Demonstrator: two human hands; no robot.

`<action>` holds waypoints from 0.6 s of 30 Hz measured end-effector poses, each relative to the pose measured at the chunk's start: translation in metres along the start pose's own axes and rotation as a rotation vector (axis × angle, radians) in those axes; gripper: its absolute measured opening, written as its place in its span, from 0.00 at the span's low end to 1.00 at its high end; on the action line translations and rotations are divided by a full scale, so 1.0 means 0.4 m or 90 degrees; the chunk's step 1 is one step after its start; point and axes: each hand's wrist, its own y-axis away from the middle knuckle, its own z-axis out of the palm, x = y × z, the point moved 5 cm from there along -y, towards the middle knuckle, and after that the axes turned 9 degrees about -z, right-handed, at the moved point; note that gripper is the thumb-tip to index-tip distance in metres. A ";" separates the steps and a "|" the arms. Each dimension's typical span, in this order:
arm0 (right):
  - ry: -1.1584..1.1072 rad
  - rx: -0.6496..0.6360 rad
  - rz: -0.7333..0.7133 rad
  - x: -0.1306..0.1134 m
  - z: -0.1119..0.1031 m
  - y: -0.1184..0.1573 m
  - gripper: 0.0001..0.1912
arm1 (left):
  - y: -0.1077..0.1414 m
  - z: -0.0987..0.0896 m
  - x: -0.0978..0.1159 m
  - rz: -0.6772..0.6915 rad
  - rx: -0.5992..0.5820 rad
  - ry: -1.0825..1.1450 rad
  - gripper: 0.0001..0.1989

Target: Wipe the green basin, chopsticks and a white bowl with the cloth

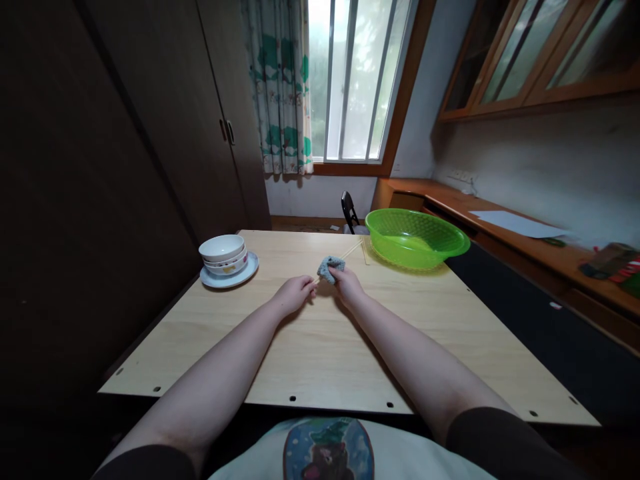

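Over the middle of the table, my left hand (295,295) is closed on the near end of a pair of thin wooden chopsticks (353,248). A small grey-blue cloth (330,269) is pinched in my right hand (349,288) and folded around the chopsticks just beyond my left fingers. Their far ends stick out past the cloth, pointing away and to the right. Another chopstick (366,255) appears to lie on the tabletop close to the basin. Part of the chopsticks is hidden under the cloth and inside my left fist.
A green plastic basin (417,250) stands at the table's far right. Stacked white bowls (223,248) sit on a plate (213,280) at the far left. The pale wooden table (320,360) lies between a dark wardrobe (150,100) and a side desk (450,200). Behind is a folding chair (349,208).
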 end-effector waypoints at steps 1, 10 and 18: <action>0.002 0.011 -0.008 -0.005 -0.008 -0.006 0.11 | 0.001 0.000 0.001 -0.003 -0.003 0.002 0.16; -0.032 0.117 -0.024 -0.030 -0.067 -0.042 0.12 | -0.002 -0.009 -0.005 -0.018 -0.006 -0.045 0.15; -0.018 0.244 -0.045 -0.040 -0.174 -0.084 0.15 | -0.013 -0.008 -0.022 -0.022 -0.020 -0.074 0.15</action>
